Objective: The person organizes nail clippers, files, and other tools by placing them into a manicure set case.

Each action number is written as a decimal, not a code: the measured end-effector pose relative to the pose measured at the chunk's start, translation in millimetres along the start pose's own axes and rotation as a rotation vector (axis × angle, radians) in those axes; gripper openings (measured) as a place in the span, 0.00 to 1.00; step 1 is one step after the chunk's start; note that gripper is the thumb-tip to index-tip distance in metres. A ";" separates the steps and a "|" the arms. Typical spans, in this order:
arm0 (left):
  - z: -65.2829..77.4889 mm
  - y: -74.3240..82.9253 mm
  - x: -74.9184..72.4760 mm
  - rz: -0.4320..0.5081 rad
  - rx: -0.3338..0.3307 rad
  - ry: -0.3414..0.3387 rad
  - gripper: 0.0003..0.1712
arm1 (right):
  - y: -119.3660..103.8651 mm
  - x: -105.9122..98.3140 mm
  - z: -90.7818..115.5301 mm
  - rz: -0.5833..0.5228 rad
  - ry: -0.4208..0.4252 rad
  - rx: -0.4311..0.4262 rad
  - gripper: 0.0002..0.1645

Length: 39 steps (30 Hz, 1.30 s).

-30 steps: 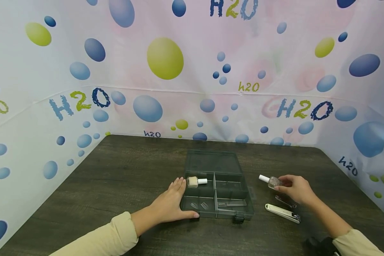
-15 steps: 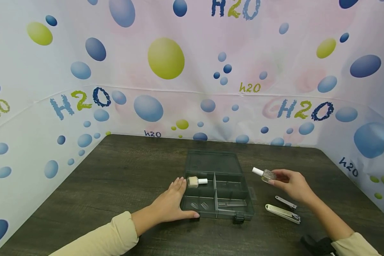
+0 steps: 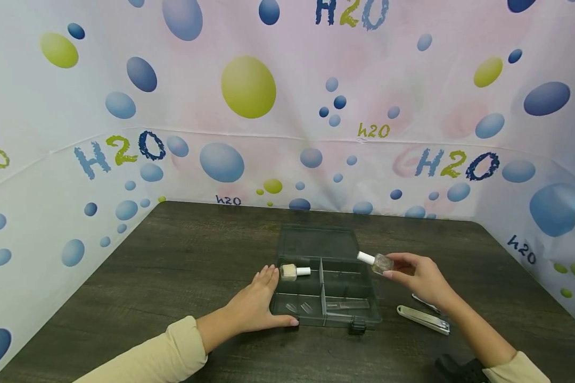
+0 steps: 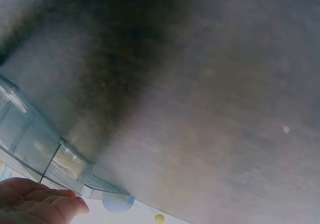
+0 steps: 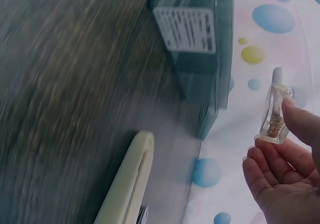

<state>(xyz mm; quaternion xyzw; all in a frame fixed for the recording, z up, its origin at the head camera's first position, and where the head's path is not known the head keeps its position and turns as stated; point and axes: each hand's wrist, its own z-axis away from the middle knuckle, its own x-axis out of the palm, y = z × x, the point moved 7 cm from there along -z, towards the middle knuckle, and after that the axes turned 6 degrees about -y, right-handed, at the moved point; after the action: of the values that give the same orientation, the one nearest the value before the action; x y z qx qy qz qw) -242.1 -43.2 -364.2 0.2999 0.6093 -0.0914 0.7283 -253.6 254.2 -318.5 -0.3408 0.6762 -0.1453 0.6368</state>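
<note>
A grey see-through divided box (image 3: 323,298) stands with its lid (image 3: 318,242) raised at the back. Against its left side rests my left hand (image 3: 255,304), fingers extended, thumb at the front corner. My right hand (image 3: 421,276) pinches a nail polish bottle (image 3: 382,264) with glittery contents and a white cap, held in the air by the box's right edge. In the right wrist view, thumb and fingers grip the bottle (image 5: 275,116) near its base. A cream nail polish bottle (image 3: 289,272) lies in the back left compartment.
Small clear pieces (image 3: 299,308) lie in the front left compartment, a clear strip (image 3: 347,305) in the front right. Right of the box are a large nail clipper (image 3: 422,319) and a smaller one (image 3: 426,303), partly behind the wrist. A black object (image 3: 457,368) sits near the right sleeve.
My right hand has lifted the glittery nail polish bottle and carried it left, from above the clippers to the box's right edge. My left hand has stayed in place.
</note>
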 end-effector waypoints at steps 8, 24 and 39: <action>0.7 0.8 -0.9 -0.004 -0.001 -0.002 0.62 | -17.0 15.8 -5.1 -0.041 -0.050 -0.052 0.24; 0.2 -1.0 -0.3 -0.003 -0.014 -0.003 0.62 | -58.8 47.7 -19.1 -0.073 -0.147 -0.137 0.24; -0.8 -1.6 -0.2 -0.014 0.001 -0.009 0.62 | -81.3 81.7 -50.7 0.055 -0.239 -0.175 0.22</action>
<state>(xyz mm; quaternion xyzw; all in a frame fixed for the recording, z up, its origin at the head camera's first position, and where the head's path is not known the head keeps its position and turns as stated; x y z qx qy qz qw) -243.6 -44.2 -364.6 0.2954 0.6083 -0.0980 0.7301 -276.3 130.3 -322.0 -0.3909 0.6149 -0.0266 0.6844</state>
